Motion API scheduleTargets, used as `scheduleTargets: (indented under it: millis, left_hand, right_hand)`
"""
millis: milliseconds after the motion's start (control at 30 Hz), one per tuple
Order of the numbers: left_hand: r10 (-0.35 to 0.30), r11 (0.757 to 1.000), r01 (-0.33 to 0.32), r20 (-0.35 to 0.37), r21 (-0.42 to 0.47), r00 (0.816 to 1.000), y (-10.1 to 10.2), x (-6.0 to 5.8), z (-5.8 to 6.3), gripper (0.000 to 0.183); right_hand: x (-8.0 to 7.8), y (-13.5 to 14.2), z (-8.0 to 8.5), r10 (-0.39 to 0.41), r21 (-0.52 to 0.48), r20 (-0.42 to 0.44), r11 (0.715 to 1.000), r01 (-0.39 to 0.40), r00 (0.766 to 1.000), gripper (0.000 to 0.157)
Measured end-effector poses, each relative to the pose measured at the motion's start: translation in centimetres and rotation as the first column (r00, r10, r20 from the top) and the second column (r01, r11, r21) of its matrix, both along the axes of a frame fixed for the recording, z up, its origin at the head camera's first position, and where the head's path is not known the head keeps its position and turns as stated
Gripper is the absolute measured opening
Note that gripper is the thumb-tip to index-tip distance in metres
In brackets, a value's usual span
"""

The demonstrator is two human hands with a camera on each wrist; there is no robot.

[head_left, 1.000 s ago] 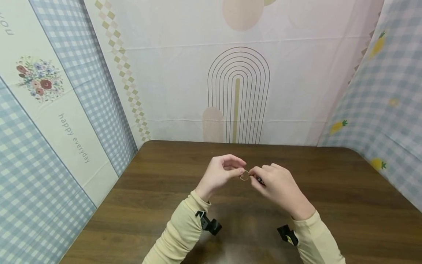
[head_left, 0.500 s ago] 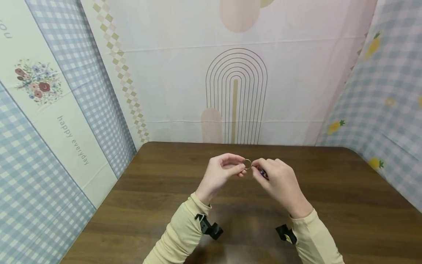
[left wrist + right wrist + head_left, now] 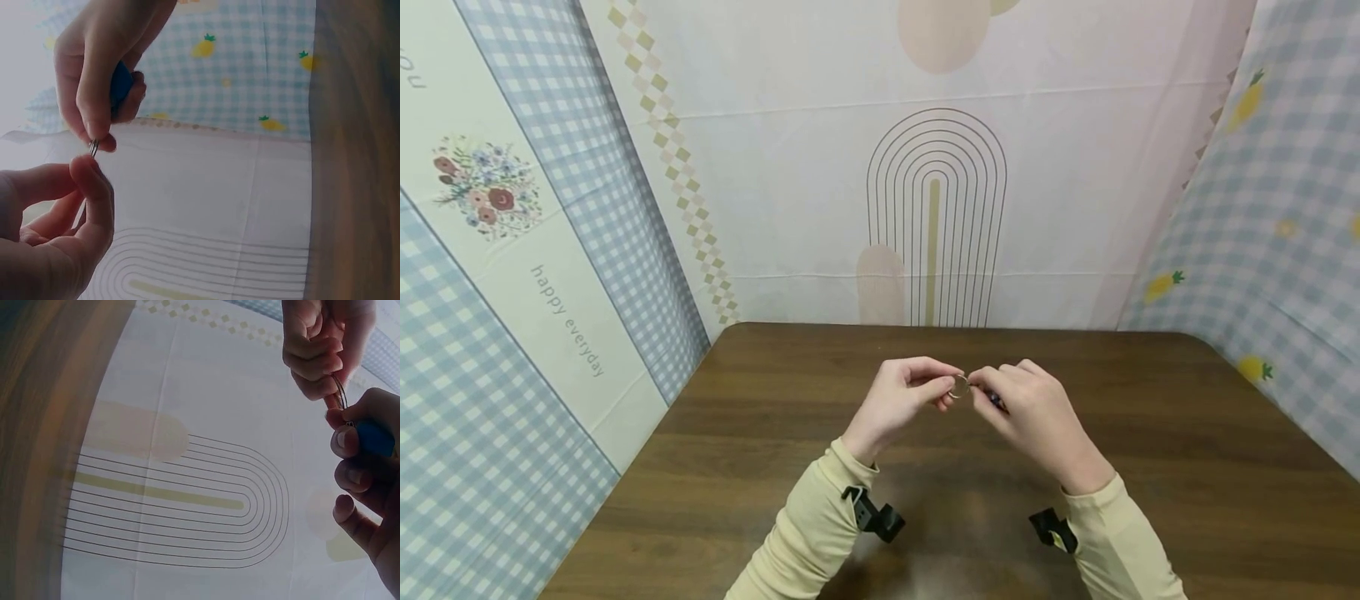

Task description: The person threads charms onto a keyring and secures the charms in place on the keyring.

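Above the far part of the table, both hands meet at a thin metal split ring. My left hand pinches one side of the ring between thumb and fingertips. From the other side, my right hand pinches the ring's edge with thumb and index finger. A blue piece sits in the curl of the right hand, close by the ring; fingers cover most of it. In the left wrist view this blue piece shows between the right thumb and fingers.
A brown wooden table lies below the hands. Behind it hangs a white printed cloth, with blue checked cloths at the sides. Black wrist mounts are strapped over the pale yellow sleeves.
The ring rose between the hands, then came down slightly, and its tilt changed. Both hands stay close together and keep their pinch on it; the head view shifted a little.
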State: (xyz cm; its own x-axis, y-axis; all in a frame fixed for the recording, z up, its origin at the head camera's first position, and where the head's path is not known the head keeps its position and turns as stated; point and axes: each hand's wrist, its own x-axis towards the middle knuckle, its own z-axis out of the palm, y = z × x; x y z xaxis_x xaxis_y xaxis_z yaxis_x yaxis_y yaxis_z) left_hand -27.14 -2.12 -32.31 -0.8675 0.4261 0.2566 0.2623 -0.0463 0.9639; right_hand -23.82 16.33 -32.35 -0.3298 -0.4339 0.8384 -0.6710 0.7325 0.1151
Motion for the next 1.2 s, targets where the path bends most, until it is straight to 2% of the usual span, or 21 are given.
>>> scheduleTargets:
  millis: [200,333,500,700,867,1067,1200]
  left_hand:
    - [-0.011,0.997,0.012,-0.016,0.076,1.000,0.5,0.0,-0.2,0.022]
    - [0.001,0.995,0.002,-0.036,0.095,0.999,0.6,-0.1,-0.2,0.021]
    - [0.000,0.998,0.002,-0.029,0.066,1.000,0.3,0.0,0.1,0.019]
    - [-0.037,0.999,0.036,-0.025,-0.025,0.999,0.2,0.2,0.3,0.017]
    - [-0.059,0.998,0.059,0.007,-0.002,0.998,0.1,0.3,0.3,0.020]
    - [-0.017,0.998,0.015,0.023,0.053,1.000,-0.2,0.3,0.2,0.024]
    - [0.018,1.000,-0.018,-0.012,0.009,1.000,-0.3,0.2,0.0,0.020]
  right_hand:
    - [-0.1,0.0,0.2,0.013,-0.036,0.019,0.999,-0.012,1.000,0.012]
    - [0.0,-0.1,0.4,0.018,-0.049,0.026,0.999,-0.017,1.000,0.013]
    - [0.0,-0.1,0.5,0.051,-0.050,0.043,0.998,-0.048,0.998,0.013]
    - [0.1,0.2,0.6,0.074,-0.035,0.084,0.997,-0.071,0.994,0.016]
    - [0.1,0.4,0.6,0.053,-0.031,0.095,0.998,-0.050,0.994,0.016]
    - [0.0,0.4,0.1,-0.003,-0.039,0.162,0.999,0.009,0.987,0.015]
    - [-0.1,0.5,-0.5,-0.008,-0.025,0.183,1.000,0.013,0.983,0.018]
